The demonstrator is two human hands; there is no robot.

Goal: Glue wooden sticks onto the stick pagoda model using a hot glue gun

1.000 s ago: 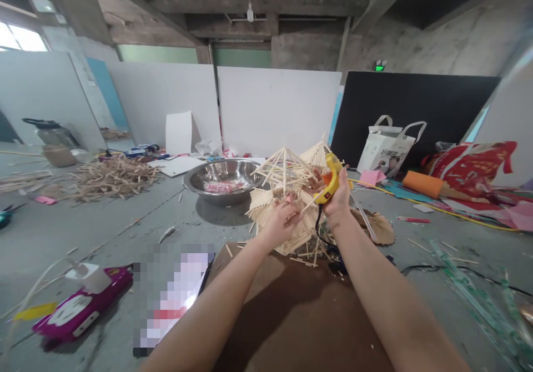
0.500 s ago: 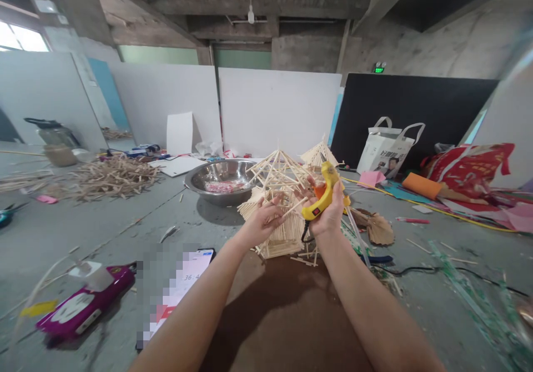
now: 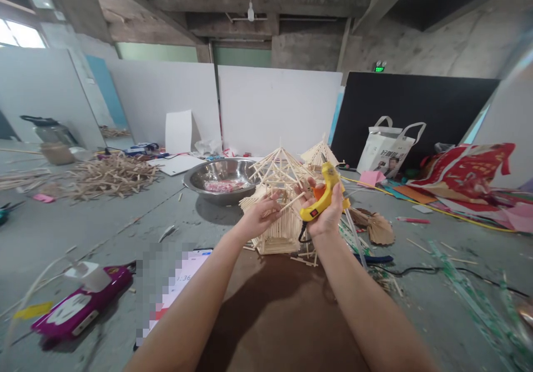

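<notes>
A model building made of thin wooden sticks (image 3: 278, 179) stands on the grey floor in front of me. My left hand (image 3: 259, 217) pinches a single wooden stick (image 3: 291, 201) that points up and right, against the model's side. My right hand (image 3: 325, 215) is wrapped round a yellow hot glue gun (image 3: 322, 197) with an orange trigger; its nozzle is close to the stick's upper end. The gun's black cord hangs below my wrist.
A steel bowl (image 3: 216, 184) sits behind the model. A heap of loose sticks (image 3: 110, 174) lies far left. A magenta power strip (image 3: 77, 305) and a phone (image 3: 175, 286) are near left. Brown board (image 3: 283, 316) lies under my arms. Bags (image 3: 387, 147) and red fabric (image 3: 466, 169) at right.
Both hands have drawn slightly back and down from the model, and the glue gun has tilted so its nozzle meets the stick held in my left hand.
</notes>
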